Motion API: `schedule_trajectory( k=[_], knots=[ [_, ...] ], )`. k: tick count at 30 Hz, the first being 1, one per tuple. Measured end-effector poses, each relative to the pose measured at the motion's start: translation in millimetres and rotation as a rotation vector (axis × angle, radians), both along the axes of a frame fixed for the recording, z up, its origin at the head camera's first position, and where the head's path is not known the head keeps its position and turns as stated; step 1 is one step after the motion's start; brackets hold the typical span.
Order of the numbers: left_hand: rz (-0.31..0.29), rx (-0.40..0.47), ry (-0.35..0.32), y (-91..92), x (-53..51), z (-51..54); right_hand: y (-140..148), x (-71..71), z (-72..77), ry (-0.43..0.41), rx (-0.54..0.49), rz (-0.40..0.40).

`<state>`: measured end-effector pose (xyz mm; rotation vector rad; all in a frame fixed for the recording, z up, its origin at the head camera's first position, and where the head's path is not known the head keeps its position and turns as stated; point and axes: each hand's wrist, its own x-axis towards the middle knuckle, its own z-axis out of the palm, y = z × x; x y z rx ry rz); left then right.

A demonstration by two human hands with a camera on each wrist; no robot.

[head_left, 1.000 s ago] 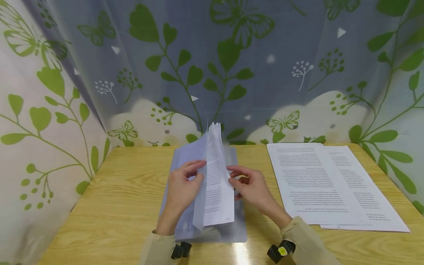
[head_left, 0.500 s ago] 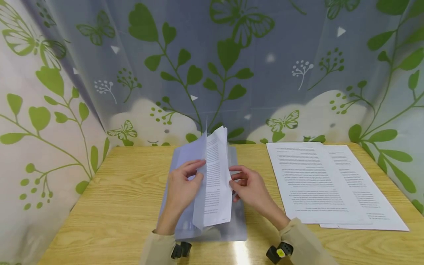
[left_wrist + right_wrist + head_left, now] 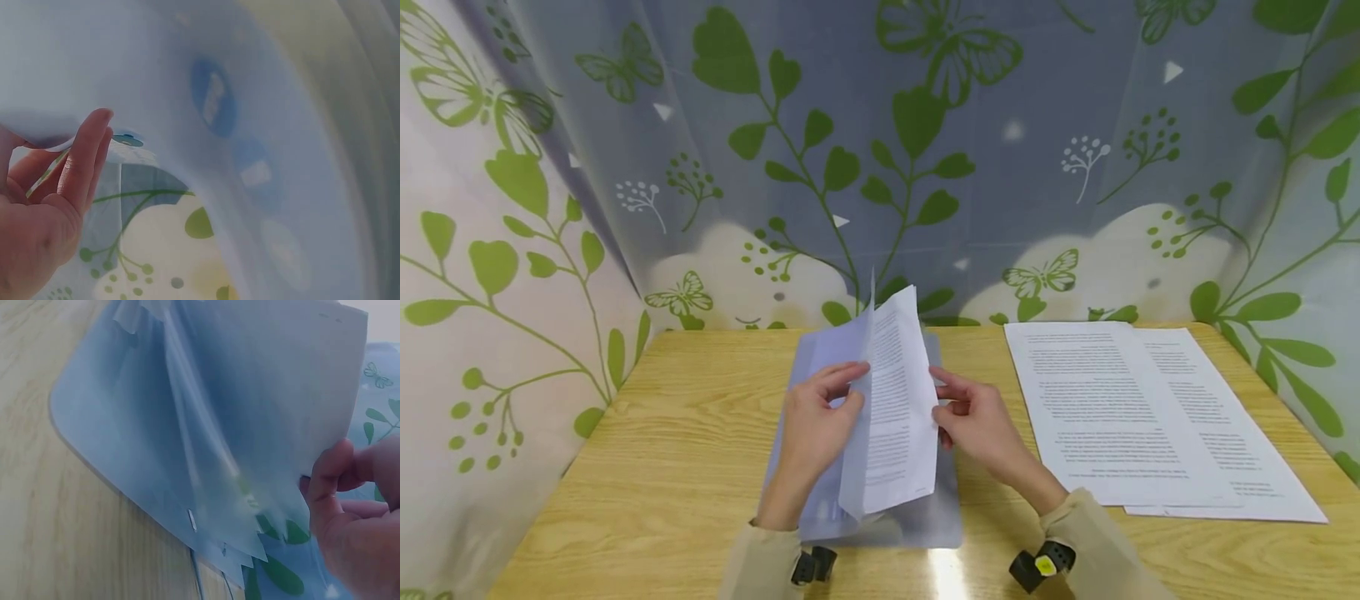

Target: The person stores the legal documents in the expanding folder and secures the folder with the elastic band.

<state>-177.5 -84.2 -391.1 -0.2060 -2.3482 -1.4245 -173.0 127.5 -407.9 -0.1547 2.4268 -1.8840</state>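
A translucent bluish folder (image 3: 820, 358) lies open on the table, its clear sleeve (image 3: 854, 475) lifted upright in the middle. My left hand (image 3: 816, 417) holds that sleeve between thumb and fingers; the left wrist view shows the hand (image 3: 56, 194) beside the blurred plastic. Printed sheets (image 3: 898, 417) stand tilted against the sleeve's right side. Their right edge is pinched by my right hand (image 3: 981, 421). In the right wrist view, thumb and fingers of the hand (image 3: 356, 500) grip the edge of the white paper (image 3: 325, 375), above the folder's clear layers (image 3: 125, 419).
Two overlapping piles of printed paper, the nearer one (image 3: 1097, 417) partly covering the other (image 3: 1247, 450), lie on the right of the wooden table (image 3: 662, 433). A curtain (image 3: 1000, 167) with leaves and butterflies hangs behind the table's far edge.
The sheets' right edge first moved slightly left, then swung back right with my right hand, and their tops now fan out less. My left hand has stayed nearly in place on the sleeve.
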Motion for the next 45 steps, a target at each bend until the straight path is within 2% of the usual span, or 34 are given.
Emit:
schedule_trajectory(
  k=[4, 10, 15, 20, 24, 32, 39, 45],
  knots=[
    [-0.001, -0.002, 0.0, 0.5, 0.3, -0.3, 3, -0.8, 0.1, -0.01, -0.015, 0.009],
    [-0.024, 0.03, 0.015, 1.2, 1.8, 0.2, -2, -5.5, -2.5, 0.019, -0.013, 0.061],
    [-0.057, 0.044, 0.017, 3.4, 1.7, -1.7, -12, -8.2, -3.5, 0.034, 0.067, 0.073],
    [-0.033, 0.057, 0.004, 3.5, 1.9, -2.1, -18, -8.6, -2.1, 0.017, 0.129, 0.041],
    [-0.015, 0.058, 0.007, 2.9, 1.0, -2.3, -18, -9.5, -0.8, 0.019, 0.138, 0.06],
    [-0.009, 0.052, 0.007, 4.0, -0.5, -2.2, -12, -7.8, 4.4, 0.096, 0.225, 0.096],
    [0.001, 0.051, -0.025, 3.4, -0.4, -3.4, -4, -2.3, 7.3, 0.169, 0.334, 0.114],
    [0.013, 0.037, -0.021, 3.2, -0.4, -2.2, 5, 0.3, 6.7, 0.191, 0.332, 0.13]
  ],
)
